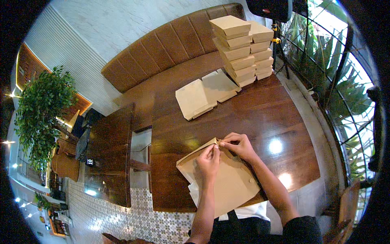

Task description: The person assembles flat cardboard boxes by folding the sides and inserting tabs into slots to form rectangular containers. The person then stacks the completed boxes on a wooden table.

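With clock positions read from the middle of the piece in hand, the entries stand as follows.

Item: cardboard piece [233, 185], plain brown, partly folded, its far-left edge turned up; located at the near edge of a dark wooden table [252, 122], its lower end reaching past that edge toward the person.

Item: left hand [208, 162], at 11 o'clock, thumb and fingers pinched together on the folded far corner of the cardboard piece, no gap visible between them.

Item: right hand [239, 147], at 1 o'clock, thumb and forefinger likewise closed tight on that corner, just beside the left fingertips.

Item: unfolded cardboard blank [195, 99], at 12 o'clock farther up the table, well apart from both hands, creased across the middle with notched edges.

Item: folded cartons [239, 53], brown, in two adjoining columns, past the blank and slightly toward 1 o'clock.

Item: padded bench [158, 51], brown, ribbed back, at 11 o'clock.

Item: second table [107, 150], dark wood, at 9 o'clock, bearing a small black marker [89, 162].

Item: leafy tree [44, 101], at 10 o'clock.

Item: patterned floor tiles [113, 215], at 8 o'clock.

Item: green plants [337, 77], behind a dark grille, at 2 o'clock.
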Tool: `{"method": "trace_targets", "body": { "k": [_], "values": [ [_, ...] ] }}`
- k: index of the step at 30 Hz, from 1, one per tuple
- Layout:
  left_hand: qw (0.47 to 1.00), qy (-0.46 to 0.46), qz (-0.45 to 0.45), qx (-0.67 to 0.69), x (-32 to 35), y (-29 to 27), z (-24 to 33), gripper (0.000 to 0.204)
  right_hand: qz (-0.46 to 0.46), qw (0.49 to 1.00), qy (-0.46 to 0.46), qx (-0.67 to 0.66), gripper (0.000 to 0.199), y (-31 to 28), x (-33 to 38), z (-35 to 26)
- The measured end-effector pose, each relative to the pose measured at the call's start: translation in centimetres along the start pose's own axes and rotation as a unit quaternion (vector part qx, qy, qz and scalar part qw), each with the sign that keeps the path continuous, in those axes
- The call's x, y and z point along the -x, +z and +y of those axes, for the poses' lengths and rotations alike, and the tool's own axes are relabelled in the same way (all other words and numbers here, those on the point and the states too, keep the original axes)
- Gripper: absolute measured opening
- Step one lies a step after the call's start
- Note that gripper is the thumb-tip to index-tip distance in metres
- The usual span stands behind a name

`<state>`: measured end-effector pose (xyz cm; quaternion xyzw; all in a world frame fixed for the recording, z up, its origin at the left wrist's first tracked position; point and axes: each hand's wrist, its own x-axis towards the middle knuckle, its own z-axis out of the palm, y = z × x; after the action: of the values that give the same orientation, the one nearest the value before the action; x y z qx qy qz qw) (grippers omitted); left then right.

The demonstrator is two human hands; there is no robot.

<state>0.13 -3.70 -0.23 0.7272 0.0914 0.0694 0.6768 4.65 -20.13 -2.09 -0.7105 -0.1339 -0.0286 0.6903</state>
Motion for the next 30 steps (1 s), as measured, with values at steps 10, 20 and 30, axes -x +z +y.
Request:
{"method": "trace_targets", "body": {
  "k": [10,20,30],
  "values": [
    [0.998,0.057,0.01,-0.001,0.8,-0.3,0.6,0.032,0.004,0.999,0.037,-0.031,0.017,-0.1,0.3,-0.5],
    [0.995,0.052,0.021,0.086,0.1,0.4,-1.4,0.034,0.045,0.998,0.022,-0.033,0.015,1.2,0.6,-0.4],
    [0.994,0.033,0.03,0.097,0.6,-0.2,-1.5,0.03,0.008,0.998,0.019,-0.054,0.017,1.1,0.5,-0.2]
  ]
}}
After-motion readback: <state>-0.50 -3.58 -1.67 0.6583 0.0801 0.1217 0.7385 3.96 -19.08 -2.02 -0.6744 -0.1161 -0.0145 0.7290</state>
